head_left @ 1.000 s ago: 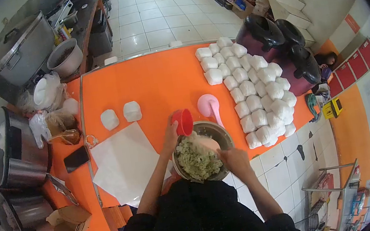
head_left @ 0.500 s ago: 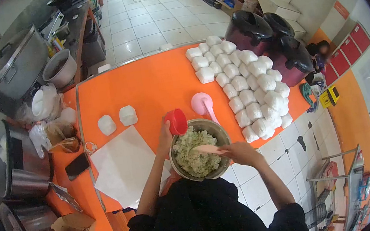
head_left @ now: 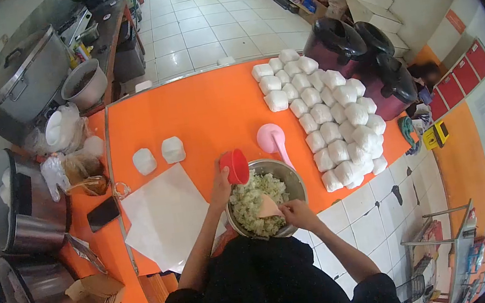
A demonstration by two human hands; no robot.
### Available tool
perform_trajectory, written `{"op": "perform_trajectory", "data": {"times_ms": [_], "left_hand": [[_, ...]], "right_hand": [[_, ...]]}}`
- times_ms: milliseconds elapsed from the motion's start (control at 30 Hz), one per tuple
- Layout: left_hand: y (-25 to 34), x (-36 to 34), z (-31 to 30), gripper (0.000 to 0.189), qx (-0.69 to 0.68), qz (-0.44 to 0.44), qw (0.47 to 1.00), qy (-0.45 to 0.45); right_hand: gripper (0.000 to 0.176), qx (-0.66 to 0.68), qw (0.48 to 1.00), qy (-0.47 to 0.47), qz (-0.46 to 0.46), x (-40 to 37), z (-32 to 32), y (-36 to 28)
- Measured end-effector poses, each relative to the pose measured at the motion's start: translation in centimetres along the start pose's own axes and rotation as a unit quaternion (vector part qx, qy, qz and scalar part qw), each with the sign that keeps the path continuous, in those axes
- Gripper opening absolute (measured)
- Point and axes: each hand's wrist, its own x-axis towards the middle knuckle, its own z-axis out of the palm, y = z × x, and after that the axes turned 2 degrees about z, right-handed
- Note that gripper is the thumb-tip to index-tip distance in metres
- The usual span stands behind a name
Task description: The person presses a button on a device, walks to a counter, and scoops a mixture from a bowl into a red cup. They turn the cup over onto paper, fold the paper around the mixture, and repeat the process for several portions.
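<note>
My left hand (head_left: 221,187) holds a red cup (head_left: 235,167), tilted over the back left rim of a metal bowl (head_left: 299,188). Greenish-white rice (head_left: 248,203) fills much of that bowl. In my right hand (head_left: 298,213) is a pale pink paddle (head_left: 269,207), its blade down in the rice. A pink ladle (head_left: 270,138) lies just behind the bowl on the orange table (head_left: 205,107). White paper sheets (head_left: 164,215) are spread to the left, with two white wrapped packets (head_left: 173,150) behind them.
Many white wrapped packets (head_left: 330,133) are piled at the right, beside dark-lidded maroon containers (head_left: 386,91). At the left are a phone (head_left: 103,215), plastic bags (head_left: 81,171), brown paper (head_left: 97,296) and large metal pots (head_left: 40,211). A person is partly visible at the far right.
My right hand has moved left and down, turning the paddle steeper into the rice. The red cup is still in my left hand. The whole view has shifted slightly.
</note>
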Motion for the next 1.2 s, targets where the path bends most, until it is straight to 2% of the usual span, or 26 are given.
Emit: {"op": "perform_trajectory", "data": {"times_ms": [100,200,300,400,500,567,633,700,800,900,1000,1100,1200], "left_hand": [[-1.3,0.0,0.0,0.043,-0.1,-0.015,0.995,0.012],[1.1,0.0,0.0,0.043,-0.041,0.027,0.999,0.004],[0.3,0.5,-0.3,0.044,-0.1,0.007,0.995,0.028],[0.7,0.8,-0.6,0.046,-0.188,-0.051,0.981,0.02],[1.1,0.9,-0.7,0.047,-0.185,-0.059,0.981,-0.009],[0.0,0.8,-1.4,0.048,-0.047,0.003,0.999,0.001],[-2.4,1.4,-3.0,0.05,-0.012,0.029,1.0,0.003],[-5.9,2.3,-5.1,0.054,-0.08,0.013,0.997,0.003],[3.0,0.8,-4.8,0.059,-0.122,-0.066,0.979,-0.147],[1.9,0.4,-3.8,0.047,-0.121,-0.119,0.938,-0.304],[1.9,-1.0,-0.3,0.054,-0.258,-0.175,0.896,-0.316],[2.2,-1.8,0.7,0.061,-0.178,-0.176,0.902,-0.351],[0.2,-2.6,1.2,0.064,-0.261,-0.174,0.884,-0.347]], "right_hand": [[0.033,0.004,0.999,0.036,-0.024,0.8,1.3,-1.8],[0.03,0.038,0.99,0.104,-0.083,2.2,3.3,-0.8],[0.031,0.094,0.993,0.048,-0.061,2.6,2.5,-1.5],[0.033,0.095,0.994,0.004,-0.052,2.1,0.2,-2.8],[0.032,0.136,0.988,-0.063,-0.035,2.3,-0.7,-0.4],[0.032,0.151,0.985,-0.083,-0.031,1.8,-2.3,0.0],[0.031,0.157,0.984,-0.077,-0.03,1.0,-4.2,0.0],[0.03,0.153,0.986,-0.053,-0.034,0.0,-6.0,-0.1],[0.031,0.1,0.991,-0.085,0.003,-0.9,-9.7,-1.0],[0.029,0.052,0.993,-0.105,-0.009,-0.3,-12.2,-2.1],[0.029,-0.1,0.989,-0.082,-0.077,-0.8,-13.9,-7.1],[0.028,-0.292,0.953,-0.02,-0.071,-2.7,-13.4,-9.8],[0.027,-0.315,0.949,0.024,-0.021,-5.0,-12.4,-11.7]]}}
